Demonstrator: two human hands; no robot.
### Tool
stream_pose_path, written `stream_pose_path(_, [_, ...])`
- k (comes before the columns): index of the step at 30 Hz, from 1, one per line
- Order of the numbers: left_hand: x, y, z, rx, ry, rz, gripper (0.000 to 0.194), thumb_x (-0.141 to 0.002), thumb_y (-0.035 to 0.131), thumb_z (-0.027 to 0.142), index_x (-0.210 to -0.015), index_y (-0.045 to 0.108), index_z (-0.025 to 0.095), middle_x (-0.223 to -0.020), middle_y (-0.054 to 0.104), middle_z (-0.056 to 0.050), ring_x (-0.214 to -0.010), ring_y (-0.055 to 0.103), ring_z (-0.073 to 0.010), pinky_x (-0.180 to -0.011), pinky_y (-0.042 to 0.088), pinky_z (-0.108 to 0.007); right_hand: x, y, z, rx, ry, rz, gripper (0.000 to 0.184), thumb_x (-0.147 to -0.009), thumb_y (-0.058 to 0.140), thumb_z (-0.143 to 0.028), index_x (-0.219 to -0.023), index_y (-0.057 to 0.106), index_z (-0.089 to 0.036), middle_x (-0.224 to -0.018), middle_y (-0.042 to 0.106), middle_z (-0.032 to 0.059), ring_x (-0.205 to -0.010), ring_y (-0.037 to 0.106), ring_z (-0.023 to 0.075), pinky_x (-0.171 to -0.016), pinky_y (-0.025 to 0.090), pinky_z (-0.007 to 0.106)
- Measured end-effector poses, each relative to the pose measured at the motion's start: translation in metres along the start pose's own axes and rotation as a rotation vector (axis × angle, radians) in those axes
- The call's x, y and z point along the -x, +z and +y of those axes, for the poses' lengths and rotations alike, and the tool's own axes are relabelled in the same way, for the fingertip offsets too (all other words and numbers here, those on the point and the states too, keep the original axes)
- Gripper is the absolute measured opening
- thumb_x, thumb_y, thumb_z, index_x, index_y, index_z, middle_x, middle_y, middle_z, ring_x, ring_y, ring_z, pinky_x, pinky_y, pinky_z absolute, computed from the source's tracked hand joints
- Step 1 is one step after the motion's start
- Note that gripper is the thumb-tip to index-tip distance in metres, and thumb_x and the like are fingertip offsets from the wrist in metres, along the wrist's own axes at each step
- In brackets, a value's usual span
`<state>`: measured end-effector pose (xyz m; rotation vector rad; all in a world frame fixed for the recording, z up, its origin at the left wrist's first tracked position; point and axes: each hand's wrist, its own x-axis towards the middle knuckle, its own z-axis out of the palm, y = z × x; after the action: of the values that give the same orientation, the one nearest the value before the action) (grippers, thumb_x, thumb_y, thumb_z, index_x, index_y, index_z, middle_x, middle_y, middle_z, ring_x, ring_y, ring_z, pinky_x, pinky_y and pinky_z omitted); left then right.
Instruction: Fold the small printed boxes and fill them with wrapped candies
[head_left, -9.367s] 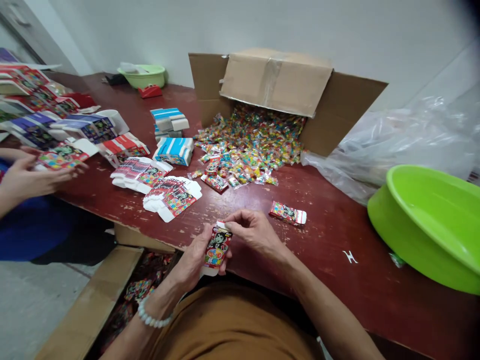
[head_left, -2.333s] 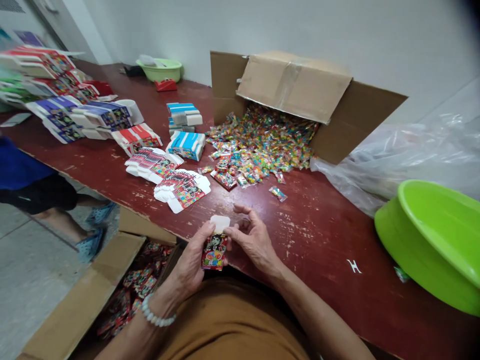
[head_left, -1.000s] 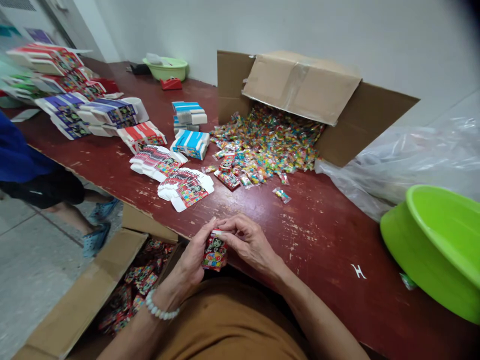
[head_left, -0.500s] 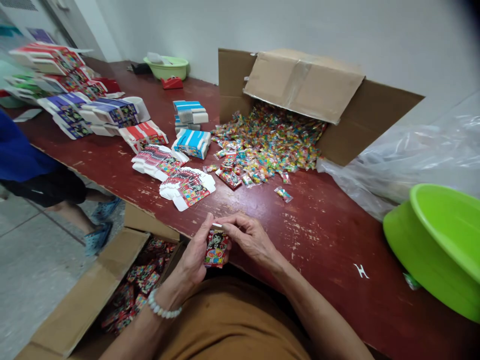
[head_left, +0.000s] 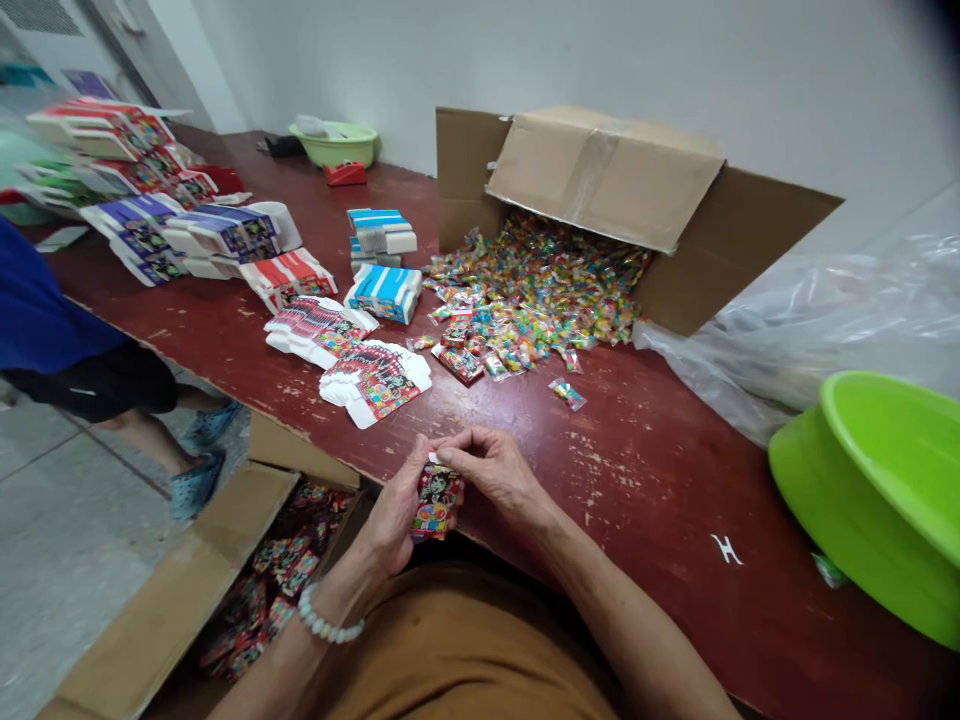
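Upright in front of my body, a small red printed candy box [head_left: 436, 497] is gripped along its side by my left hand [head_left: 394, 510]. My right hand [head_left: 499, 475] pinches the white flap at the top of that box with thumb and fingers, partly hiding it. Beyond my hands lies a fanned pile of flat candy boxes [head_left: 386, 385], with a second pile [head_left: 319, 325] behind it. A filled-looking red box [head_left: 459, 363] rests beside wrapped candies [head_left: 540, 290] that spill from a cardboard carton [head_left: 607, 180]. One candy packet [head_left: 567, 393] lies apart on the table.
Below the table edge at left stands an open carton [head_left: 289, 560] of red boxes. A green basin [head_left: 870, 500] and plastic sheeting [head_left: 787, 310] are at right. Strapped box bundles [head_left: 289, 277] stack up at left. A person in blue [head_left: 52, 300] stands beside the table [head_left: 630, 540].
Over the earlier frames, a box lying at right left the table and a loose candy packet appeared. The held box's raised white flap has been folded down under my right fingers. The person's hands left view.
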<state>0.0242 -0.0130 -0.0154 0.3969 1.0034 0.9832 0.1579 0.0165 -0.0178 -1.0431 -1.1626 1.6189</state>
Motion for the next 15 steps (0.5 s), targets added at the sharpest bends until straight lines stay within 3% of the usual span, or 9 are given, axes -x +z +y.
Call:
stream_pose_path(3, [0.000,0.000,0.003,0.057,-0.041,-0.031,0.036,-0.095,0.054,0.046,-0.100,0.069,0.014,-0.061,0.069,-0.005,-0.043,0.063,-0.0158,-0.041,0.051,-0.024,0.001,-0.006,0.000,0.147,-0.126,-0.071,0.025,-0.081,0.072,-0.043,-0.077,0.070,-0.018,-0.087,0.073,0.0057,-0.078,0.065,0.0177,-0.074,0.052,0.033])
stream_pose_path(8, [-0.001,0.002,0.003,0.095,-0.124,-0.021,0.034,-0.095,0.053,0.045,-0.098,0.066,0.014,-0.056,0.066,-0.003,-0.040,0.062,-0.0167,-0.037,0.048,-0.024,0.003,-0.018,-0.007,0.634,-0.496,-0.131,0.015,-0.090,0.064,-0.034,-0.090,0.074,-0.022,-0.096,0.065,0.0069,-0.089,0.061,0.0185,-0.083,0.048,0.034])
stream_pose_path(10, [-0.001,0.001,0.003,0.103,-0.105,-0.009,0.029,-0.095,0.052,0.041,-0.099,0.065,0.015,-0.057,0.065,-0.002,-0.042,0.062,-0.0161,-0.039,0.049,-0.023,0.001,-0.017,-0.008,0.642,-0.475,-0.127,0.013,-0.089,0.064,-0.030,-0.084,0.071,-0.021,-0.089,0.065,0.0057,-0.083,0.060,0.0175,-0.079,0.048,0.032])
stream_pose_path(15, [0.001,-0.008,0.005,-0.025,0.028,-0.030,0.032,-0.093,0.057,0.042,-0.112,0.064,0.018,-0.064,0.068,-0.001,-0.045,0.060,-0.0133,-0.047,0.051,-0.024,-0.008,-0.006,-0.006,0.404,-0.236,-0.114,0.018,-0.085,0.065,-0.030,-0.072,0.064,-0.019,-0.070,0.065,-0.0001,-0.063,0.058,0.0130,-0.060,0.046,0.025])
